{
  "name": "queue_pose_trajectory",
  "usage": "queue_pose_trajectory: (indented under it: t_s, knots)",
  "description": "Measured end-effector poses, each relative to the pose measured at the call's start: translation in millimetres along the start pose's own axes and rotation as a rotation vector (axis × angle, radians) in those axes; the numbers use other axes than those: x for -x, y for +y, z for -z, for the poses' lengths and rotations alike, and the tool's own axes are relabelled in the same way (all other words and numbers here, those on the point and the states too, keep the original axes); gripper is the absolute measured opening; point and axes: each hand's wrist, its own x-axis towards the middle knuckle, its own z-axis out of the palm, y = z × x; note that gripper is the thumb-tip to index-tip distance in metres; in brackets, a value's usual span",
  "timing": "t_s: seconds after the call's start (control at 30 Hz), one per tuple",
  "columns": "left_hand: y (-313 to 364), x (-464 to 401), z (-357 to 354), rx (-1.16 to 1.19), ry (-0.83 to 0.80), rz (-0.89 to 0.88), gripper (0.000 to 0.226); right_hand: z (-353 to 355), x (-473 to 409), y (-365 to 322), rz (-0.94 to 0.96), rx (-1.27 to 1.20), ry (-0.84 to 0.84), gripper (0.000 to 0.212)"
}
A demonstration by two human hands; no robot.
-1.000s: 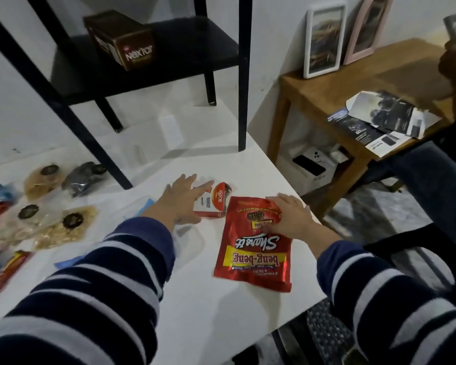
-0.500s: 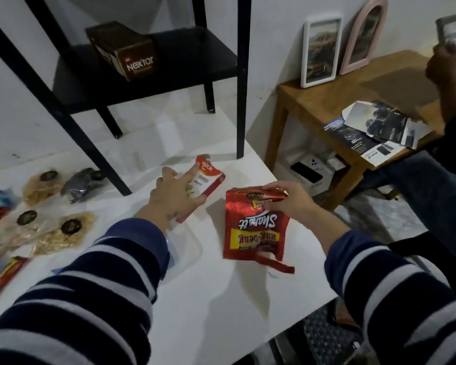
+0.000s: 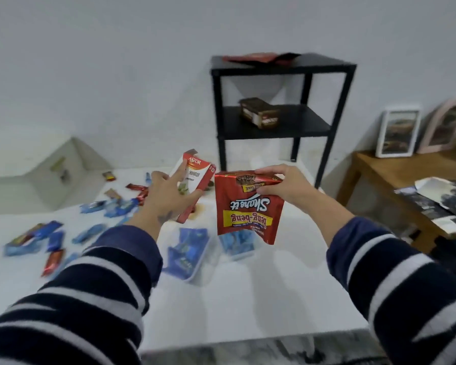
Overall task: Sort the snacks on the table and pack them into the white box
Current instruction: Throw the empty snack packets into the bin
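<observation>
My left hand [image 3: 166, 198] grips a red and white Astor box [image 3: 194, 180], held up above the white table [image 3: 261, 299]. Beside it my right hand [image 3: 282, 191] pinches the top edge of a red Beng-Beng bag [image 3: 248, 214], which hangs upside down in the air. The white box [image 3: 37, 177] lies open at the far left of the table, next to the wall. Several blue and red snack packets [image 3: 95, 206] lie scattered across the left half of the table. Clear bags of blue packets [image 3: 188, 251] rest below my hands.
A black two-tier shelf [image 3: 277, 125] stands at the back of the table, with a brown snack carton [image 3: 259, 111] on its lower tier and a red pouch [image 3: 258, 57] on top. A wooden side table [image 3: 395, 175] with picture frames and papers stands to the right.
Both hands have lifted their packs off the table and raised them higher. My view has swung up and to the left, so the white box and more scattered packets now show.
</observation>
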Motion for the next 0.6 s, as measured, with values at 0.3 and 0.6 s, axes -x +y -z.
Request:
queue_pose_trajectory:
  t_s: [0.3,0.6]
  knots:
    - [-176.6,149.9,146.6,-0.005,0.242,0.372,0.083,-217.6,47.4,-90.7,0.147,-0.002,-0.424,0.044]
    - [-332.4,274.5,230.8,0.002,0.428,0.763,0.086,-442.6,94.1,-156.8,0.267,0.059,-0.834,0.049]
